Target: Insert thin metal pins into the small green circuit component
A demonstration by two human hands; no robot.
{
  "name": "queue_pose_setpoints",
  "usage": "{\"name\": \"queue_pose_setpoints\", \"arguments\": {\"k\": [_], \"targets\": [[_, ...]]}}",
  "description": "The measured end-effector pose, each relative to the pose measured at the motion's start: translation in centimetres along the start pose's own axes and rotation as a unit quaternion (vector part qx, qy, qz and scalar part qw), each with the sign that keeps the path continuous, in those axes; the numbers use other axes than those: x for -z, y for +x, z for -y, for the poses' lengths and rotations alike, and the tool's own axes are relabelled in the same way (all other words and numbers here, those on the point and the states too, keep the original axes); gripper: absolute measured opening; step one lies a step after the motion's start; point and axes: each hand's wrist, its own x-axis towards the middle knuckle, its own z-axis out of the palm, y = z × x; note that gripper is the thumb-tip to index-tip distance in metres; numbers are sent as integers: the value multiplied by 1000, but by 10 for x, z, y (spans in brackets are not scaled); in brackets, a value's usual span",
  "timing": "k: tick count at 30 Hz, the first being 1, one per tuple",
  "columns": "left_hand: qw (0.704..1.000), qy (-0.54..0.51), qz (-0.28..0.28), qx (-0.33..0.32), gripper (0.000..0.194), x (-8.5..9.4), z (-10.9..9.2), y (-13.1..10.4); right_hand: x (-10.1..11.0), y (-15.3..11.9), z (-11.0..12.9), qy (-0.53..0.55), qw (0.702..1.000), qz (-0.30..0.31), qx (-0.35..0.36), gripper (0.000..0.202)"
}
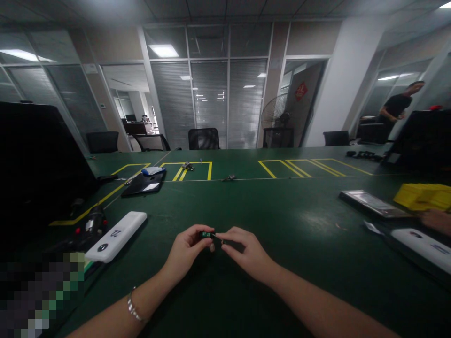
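My left hand (189, 246) pinches a small dark part with green on it (206, 234) between thumb and fingers, held above the green table (282, 206). Its exact kind is too small to make out. Close by on the right, my right hand (243, 246) reaches a fingertip to the end of this part. The right thumb and index finger are drawn near each other, and whatever tiny thing may be between them cannot be told. Just below the part, another left fingertip (212, 247) shows.
On the left lie a white power bank (118, 236), a dark tool with red bits (94, 223) and a black tablet-like case (145, 183). Small metal pieces (230, 177) rest farther back. To the right are a flat device (375, 204), another white power bank (423, 246), yellow bins (423, 196) and another person's hand (437, 220).
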Motion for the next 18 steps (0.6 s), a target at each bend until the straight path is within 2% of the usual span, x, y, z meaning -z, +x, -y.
{"name": "queue_pose_setpoints", "arguments": {"k": [11,18], "targets": [[999,14,-19,-32,17,0,-2,-2,3,0,2,50,998,25,8,32],[999,11,-19,-38,16,0,1,0,1,1,-2,40,999,31,-11,33]]}}
